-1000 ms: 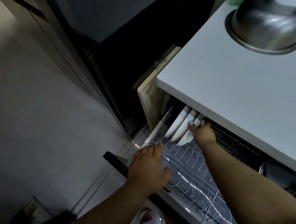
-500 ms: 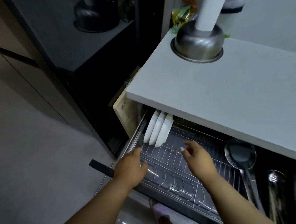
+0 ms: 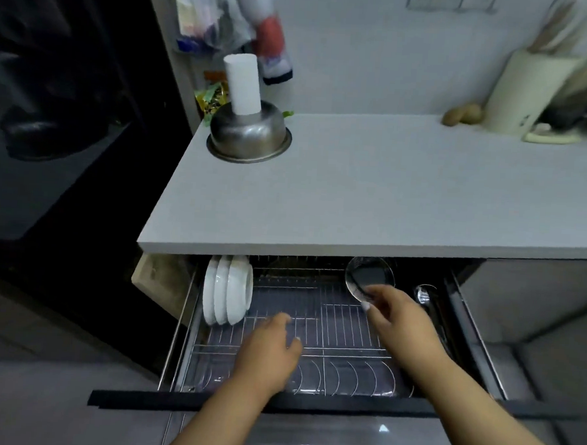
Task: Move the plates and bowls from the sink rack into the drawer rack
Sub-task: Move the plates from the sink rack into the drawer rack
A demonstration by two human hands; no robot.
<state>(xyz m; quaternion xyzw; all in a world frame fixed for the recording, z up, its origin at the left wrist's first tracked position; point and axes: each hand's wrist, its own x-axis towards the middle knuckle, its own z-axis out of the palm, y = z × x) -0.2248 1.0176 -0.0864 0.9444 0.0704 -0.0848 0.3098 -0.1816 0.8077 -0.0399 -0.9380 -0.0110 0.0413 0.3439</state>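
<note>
The drawer rack (image 3: pixel 331 326) stands pulled out beneath the grey worktop (image 3: pixel 371 199). Three white plates (image 3: pixel 227 292) stand on edge in its back left corner. The left hand (image 3: pixel 270 348) hovers over the wire slots, fingers loosely bent, holding nothing. The right hand (image 3: pixel 399 321) reaches toward a ladle (image 3: pixel 369 277) at the rack's back right, fingers relaxed and empty. On the worktop sits an upturned steel bowl (image 3: pixel 250 136) with a white cylinder (image 3: pixel 243 83) on top.

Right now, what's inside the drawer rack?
Three white plates stand upright at the drawer rack's left end; the remaining slots look bare. Its back is hidden under the countertop.
</note>
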